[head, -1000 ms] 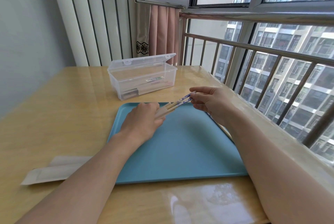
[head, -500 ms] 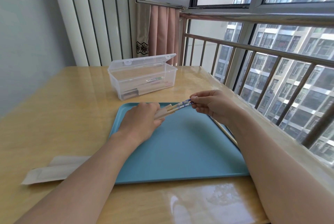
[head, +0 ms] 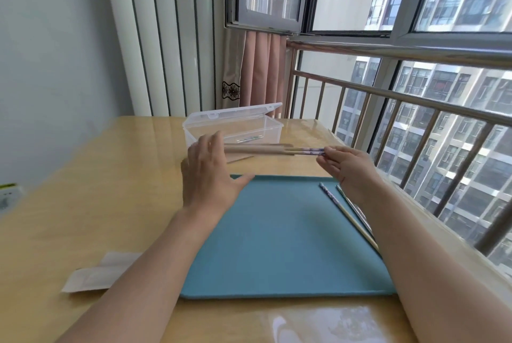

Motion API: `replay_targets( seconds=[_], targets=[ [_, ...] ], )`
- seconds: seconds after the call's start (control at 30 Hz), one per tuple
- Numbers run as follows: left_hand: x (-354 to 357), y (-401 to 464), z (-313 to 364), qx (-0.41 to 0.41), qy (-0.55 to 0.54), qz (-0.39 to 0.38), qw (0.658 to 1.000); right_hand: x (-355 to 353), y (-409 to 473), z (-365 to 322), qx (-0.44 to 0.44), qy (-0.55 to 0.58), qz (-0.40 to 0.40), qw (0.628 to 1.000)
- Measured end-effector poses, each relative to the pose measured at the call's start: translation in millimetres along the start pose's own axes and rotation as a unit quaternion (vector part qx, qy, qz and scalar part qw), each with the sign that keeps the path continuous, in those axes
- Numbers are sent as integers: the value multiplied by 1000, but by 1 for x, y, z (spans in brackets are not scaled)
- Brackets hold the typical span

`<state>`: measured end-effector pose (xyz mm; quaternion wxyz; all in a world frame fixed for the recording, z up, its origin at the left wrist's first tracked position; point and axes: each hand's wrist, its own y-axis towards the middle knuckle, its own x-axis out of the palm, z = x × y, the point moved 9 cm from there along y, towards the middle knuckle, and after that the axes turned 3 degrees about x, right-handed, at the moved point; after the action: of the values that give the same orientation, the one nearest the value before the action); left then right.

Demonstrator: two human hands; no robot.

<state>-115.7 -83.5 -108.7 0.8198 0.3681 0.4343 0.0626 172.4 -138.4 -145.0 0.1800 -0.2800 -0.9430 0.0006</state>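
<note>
Four chopsticks [head: 306,151] are showing: two are sticking out of one end of a sleeve [head: 257,148] raised beyond the tray's [head: 277,232] far edge, and two more are lying side by side along the tray's right edge. Two paper sleeves are showing, one wrapping the raised pair and the other sleeve [head: 94,275] lying flat on the table [head: 97,190] off the tray's near left corner. One blue tray, one clear box [head: 266,126] near the table's far edge, one table and two hands, a left hand [head: 207,176] and a right hand [head: 349,168], are also showing.
</note>
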Motion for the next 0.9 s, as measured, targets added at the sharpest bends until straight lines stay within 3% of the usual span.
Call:
replay_targets(
  seconds=[0.1,0.17,0.4,0.73,0.9],
  targets=[
    [6,11,-37,-122,-76,-45,989,5,22,-21,-13,20,42,999],
    [10,21,-51,-153,-100,-97,978,24,42,-36,-14,18,45,999],
    [-11,38,-85,-93,-142,-158,973,83,84,-70,-13,-63,7,998],
    [8,30,-126,-111,-210,-185,954,70,89,-69,33,5,-22,999],
    [15,29,-132,-108,-222,-195,949,68,102,-52,36,-19,-1,999]
  ],
)
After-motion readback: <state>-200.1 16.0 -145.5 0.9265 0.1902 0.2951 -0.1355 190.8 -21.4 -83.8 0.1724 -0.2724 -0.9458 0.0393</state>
